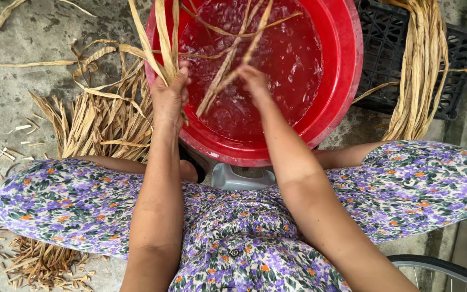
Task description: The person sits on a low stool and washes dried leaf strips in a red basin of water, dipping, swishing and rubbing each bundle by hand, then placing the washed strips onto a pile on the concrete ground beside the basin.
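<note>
— What's nearest the camera?

— A flowered dress [233,227] over spread knees, and two bare forearms reaching forward. A grey stool [241,177] edge shows between the legs.

— And the hands?

— The left hand [169,97] is closed in a fist around a bunch of dry strips [160,40] at the basin's near-left rim; the strips stand up out of the grip. The right hand [254,81] is over the water, fingers curled together around a thinner wet bundle [228,70] that slants up and away (the fingertips themselves are hidden, so I cannot tell how tightly).

— The basin?

— Red [341,86], round, holding water, just beyond the knees.

— Around it?

— A loose pile [98,121] of the same strips lies on the concrete [22,92] to the left. To the right, a long hank [420,65] hangs over a black crate [460,59].
</note>
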